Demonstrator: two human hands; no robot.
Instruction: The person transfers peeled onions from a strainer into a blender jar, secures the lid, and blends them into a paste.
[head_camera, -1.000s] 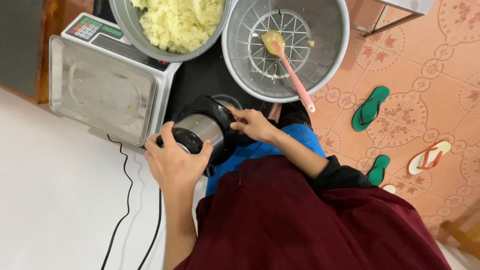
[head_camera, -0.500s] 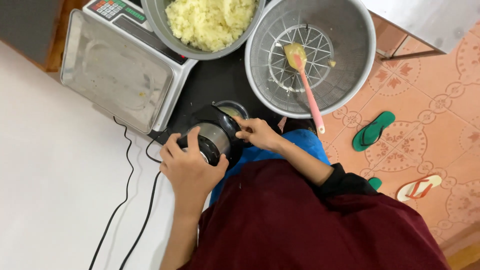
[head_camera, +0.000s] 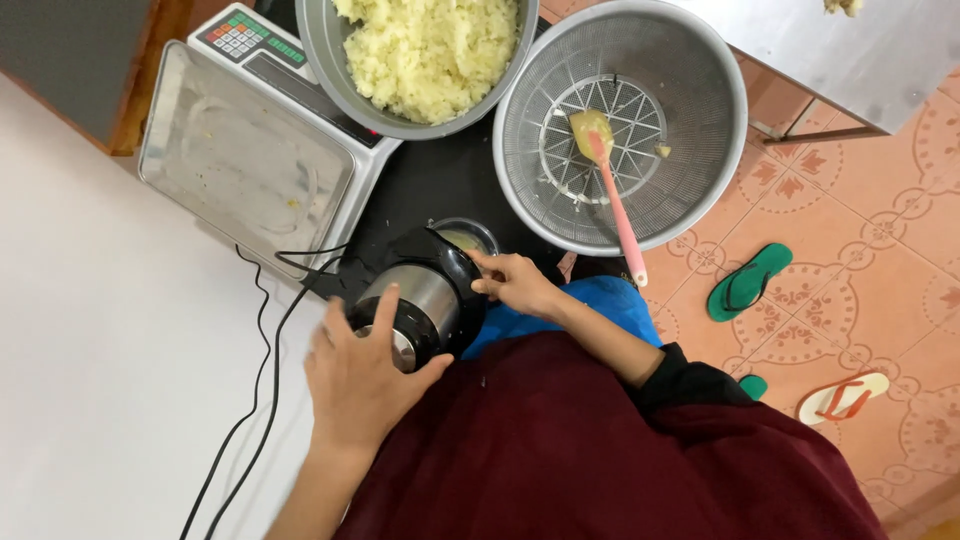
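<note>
Grey perforated plastic colander (head_camera: 700, 90), upper right of frame, pink-handled spatula (head_camera: 615, 195) lying inside. Grey bowl of yellow mash (head_camera: 430, 55) on steel weighing scale (head_camera: 245, 165), upper left. Black-and-steel electric grinder (head_camera: 420, 305) at centre, on the black worktop (head_camera: 430, 180). Left hand (head_camera: 365, 375) wraps its body, grip closed around it. Right hand (head_camera: 515, 285) pinches the rim. Best held steady and upright, cord (head_camera: 255, 400) kept slack.
</note>
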